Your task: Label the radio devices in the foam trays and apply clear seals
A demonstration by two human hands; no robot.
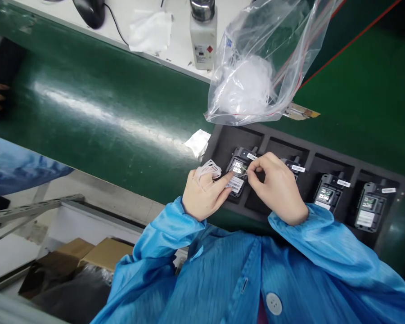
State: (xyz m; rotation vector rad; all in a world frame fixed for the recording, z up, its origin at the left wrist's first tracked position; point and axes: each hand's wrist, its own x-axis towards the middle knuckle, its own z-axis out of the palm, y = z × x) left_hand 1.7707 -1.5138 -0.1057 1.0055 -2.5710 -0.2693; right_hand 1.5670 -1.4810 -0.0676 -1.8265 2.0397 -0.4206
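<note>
Remotely, I see one device (236, 185) in the leftmost compartment of the black tray (309, 162). Over that compartment, the right hand (279, 189) pinches thumb and forefinger together, on what I cannot tell; the left hand (202, 193), white loops (209, 168) over its fingers, touches the device, its grip unclear.

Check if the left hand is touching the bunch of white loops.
Touching. The head view shows the white loops against the left hand, with strands lying across it and no visible gap.
</note>
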